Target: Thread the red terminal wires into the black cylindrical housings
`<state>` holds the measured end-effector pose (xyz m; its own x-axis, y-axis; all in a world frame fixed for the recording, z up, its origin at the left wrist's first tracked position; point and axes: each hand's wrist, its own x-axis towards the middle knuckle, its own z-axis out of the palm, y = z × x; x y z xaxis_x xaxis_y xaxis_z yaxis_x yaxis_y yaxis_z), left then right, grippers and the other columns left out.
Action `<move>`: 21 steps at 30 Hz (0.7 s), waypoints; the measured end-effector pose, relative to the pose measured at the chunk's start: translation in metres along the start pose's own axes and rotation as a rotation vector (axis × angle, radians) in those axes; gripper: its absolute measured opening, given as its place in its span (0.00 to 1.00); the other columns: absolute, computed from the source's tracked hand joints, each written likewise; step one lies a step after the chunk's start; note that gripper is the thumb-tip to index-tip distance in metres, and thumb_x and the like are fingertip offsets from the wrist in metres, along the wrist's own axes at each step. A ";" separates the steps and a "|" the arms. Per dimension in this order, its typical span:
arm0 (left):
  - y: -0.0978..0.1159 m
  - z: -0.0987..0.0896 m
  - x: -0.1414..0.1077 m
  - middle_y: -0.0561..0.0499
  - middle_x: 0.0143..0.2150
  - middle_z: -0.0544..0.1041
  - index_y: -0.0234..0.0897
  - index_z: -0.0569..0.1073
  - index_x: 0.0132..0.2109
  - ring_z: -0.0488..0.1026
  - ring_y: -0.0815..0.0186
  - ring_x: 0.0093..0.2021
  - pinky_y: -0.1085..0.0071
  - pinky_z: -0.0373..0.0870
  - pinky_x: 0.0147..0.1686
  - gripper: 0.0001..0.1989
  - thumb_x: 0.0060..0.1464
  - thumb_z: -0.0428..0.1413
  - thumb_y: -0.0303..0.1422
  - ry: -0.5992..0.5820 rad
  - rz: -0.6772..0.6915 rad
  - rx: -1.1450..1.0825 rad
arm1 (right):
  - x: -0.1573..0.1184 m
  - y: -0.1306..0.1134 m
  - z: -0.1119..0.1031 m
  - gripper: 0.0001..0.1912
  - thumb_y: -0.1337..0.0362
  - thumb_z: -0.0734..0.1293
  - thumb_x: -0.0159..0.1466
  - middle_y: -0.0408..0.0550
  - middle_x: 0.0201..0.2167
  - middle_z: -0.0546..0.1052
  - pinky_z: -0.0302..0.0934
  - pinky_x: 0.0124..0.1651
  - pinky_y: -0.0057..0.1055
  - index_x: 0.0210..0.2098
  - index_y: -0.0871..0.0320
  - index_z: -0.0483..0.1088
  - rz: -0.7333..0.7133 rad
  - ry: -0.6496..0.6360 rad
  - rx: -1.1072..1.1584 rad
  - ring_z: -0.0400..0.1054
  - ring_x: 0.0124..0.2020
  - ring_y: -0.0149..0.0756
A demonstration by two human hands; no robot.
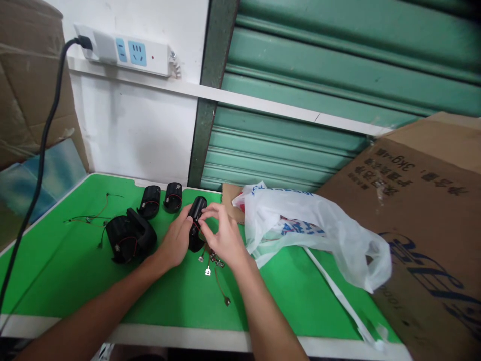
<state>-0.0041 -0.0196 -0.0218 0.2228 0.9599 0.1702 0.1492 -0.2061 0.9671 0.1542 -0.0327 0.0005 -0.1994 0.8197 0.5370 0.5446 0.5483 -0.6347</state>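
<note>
A black cylindrical housing (198, 208) with a thin red wire stands tilted between my hands, over the green table top. My left hand (179, 237) is wrapped round its left side. On its right, my right hand (221, 231) has thumb and forefinger pinched together at the housing's face; what they hold there is too small to make out. Just below lie small metal pieces on thin wires (208, 271), partly under my right hand. One wire with a small dark end (227, 301) lies apart, nearer the front edge.
Left of my hands are more black housings (149, 201), a larger one (122, 238) and thin loose wires (88, 219). A white plastic bag (311, 215) lies right, beside a large carton (424, 200). A black cable (42, 150) hangs from the power strip (143, 54).
</note>
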 end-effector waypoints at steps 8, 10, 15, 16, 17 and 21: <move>0.000 -0.001 -0.001 0.44 0.59 0.76 0.37 0.64 0.68 0.74 0.55 0.53 0.59 0.64 0.61 0.29 0.67 0.39 0.43 0.000 -0.029 0.046 | -0.001 0.000 0.001 0.14 0.68 0.63 0.69 0.48 0.40 0.79 0.68 0.52 0.38 0.53 0.54 0.60 -0.032 0.010 -0.044 0.75 0.48 0.41; 0.001 -0.001 -0.001 0.44 0.60 0.76 0.37 0.65 0.68 0.74 0.55 0.54 0.59 0.63 0.62 0.28 0.67 0.39 0.43 0.001 -0.020 0.030 | -0.001 0.000 0.001 0.14 0.67 0.62 0.69 0.48 0.40 0.79 0.68 0.51 0.38 0.53 0.54 0.60 -0.029 0.005 -0.049 0.76 0.48 0.41; 0.000 0.000 -0.001 0.45 0.58 0.78 0.37 0.67 0.66 0.74 0.56 0.52 0.59 0.62 0.63 0.27 0.66 0.41 0.42 0.013 -0.038 -0.019 | 0.000 0.000 0.001 0.14 0.67 0.62 0.69 0.49 0.41 0.80 0.69 0.49 0.37 0.54 0.54 0.60 -0.033 0.004 -0.061 0.76 0.48 0.41; -0.001 0.000 -0.001 0.45 0.57 0.78 0.38 0.67 0.66 0.75 0.55 0.52 0.59 0.62 0.64 0.27 0.66 0.42 0.42 0.011 -0.042 -0.031 | 0.000 0.000 0.001 0.14 0.67 0.62 0.69 0.49 0.41 0.80 0.69 0.49 0.37 0.54 0.54 0.61 -0.034 0.006 -0.064 0.76 0.47 0.41; -0.002 0.000 0.000 0.45 0.56 0.79 0.38 0.67 0.66 0.75 0.55 0.52 0.59 0.61 0.64 0.27 0.65 0.43 0.41 0.010 -0.046 -0.041 | 0.000 0.000 0.001 0.14 0.67 0.62 0.69 0.48 0.41 0.80 0.69 0.49 0.37 0.54 0.54 0.61 -0.033 0.008 -0.065 0.76 0.47 0.41; -0.003 -0.001 0.000 0.45 0.56 0.79 0.37 0.67 0.66 0.73 0.52 0.58 0.57 0.62 0.64 0.27 0.62 0.48 0.39 -0.019 -0.048 -0.021 | 0.000 0.000 -0.001 0.14 0.67 0.62 0.69 0.48 0.41 0.79 0.69 0.50 0.37 0.53 0.53 0.61 -0.019 0.006 -0.059 0.76 0.48 0.42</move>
<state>-0.0059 -0.0188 -0.0244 0.2340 0.9648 0.1200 0.1398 -0.1555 0.9779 0.1545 -0.0326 0.0010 -0.2059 0.8080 0.5520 0.5875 0.5532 -0.5906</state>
